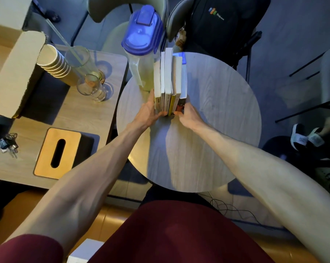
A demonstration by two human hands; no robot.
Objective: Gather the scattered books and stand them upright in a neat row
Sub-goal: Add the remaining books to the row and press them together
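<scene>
Several books [169, 80] stand upright side by side in a tight row on the round grey table [213, 114], spines toward me. My left hand [149, 112] presses flat against the left end of the row, its fingertips curving under the near spines. My right hand [188, 112] holds the right end, thumb and fingers curled on the near corner of the outermost book. The row is squeezed between both hands.
A clear pitcher with a blue lid [141, 46] stands just left of the books. On the wooden side table [80, 118] are glasses [90, 86], stacked paper cups [54, 61], a tissue box [58, 152] and keys [8, 145]. Chairs and a black backpack [217, 21] lie beyond.
</scene>
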